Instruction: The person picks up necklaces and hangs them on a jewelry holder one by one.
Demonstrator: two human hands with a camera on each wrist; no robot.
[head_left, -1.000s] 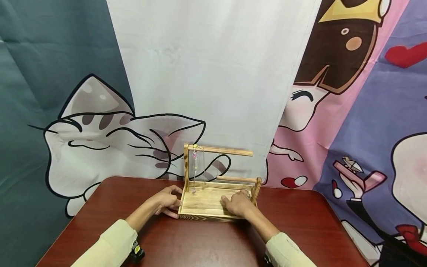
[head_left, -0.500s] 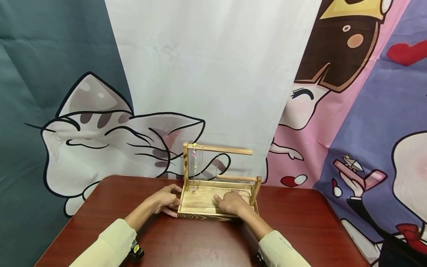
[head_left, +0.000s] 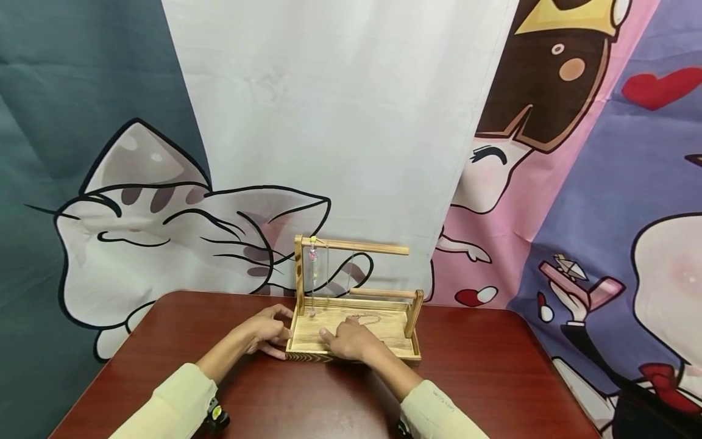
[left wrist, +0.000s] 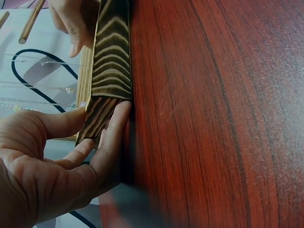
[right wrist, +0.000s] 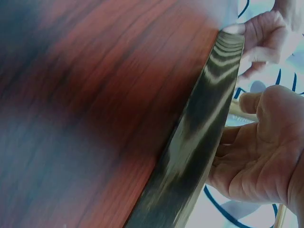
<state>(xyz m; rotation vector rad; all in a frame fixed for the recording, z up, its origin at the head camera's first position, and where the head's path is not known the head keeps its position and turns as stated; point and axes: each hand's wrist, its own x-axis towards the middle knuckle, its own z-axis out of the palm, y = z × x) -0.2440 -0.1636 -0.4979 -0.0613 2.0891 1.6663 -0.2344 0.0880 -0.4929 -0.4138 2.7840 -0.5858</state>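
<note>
A wooden jewelry stand (head_left: pixel 307 350) with a shallow tray base and two horizontal bars sits on the table. My left hand (head_left: pixel 267 331) grips the tray's left end; in the left wrist view its thumb lies on the rim and its fingers press the outer side. Inside the tray, my right hand (head_left: pixel 351 340) reaches over the front wall, fingertips down at a thin looped chain (head_left: pixel 368 319) lying flat. The right thumb stands apart from the fingers. The right fingertips are hidden behind the wall in the right wrist view.
A beaded strand (head_left: pixel 314 268) with pink and yellow pieces hangs from the upper bar (head_left: pixel 367 246), with thin chains beside it. The lower bar (head_left: pixel 384 293) is on a short post at right. A cartoon-printed cloth (head_left: pixel 340 122) hangs behind the reddish-brown table (head_left: pixel 466 378).
My right hand has moved left across the tray, and the thin chain has shifted left with its fingertips. My left hand keeps its grip on the tray's end.
</note>
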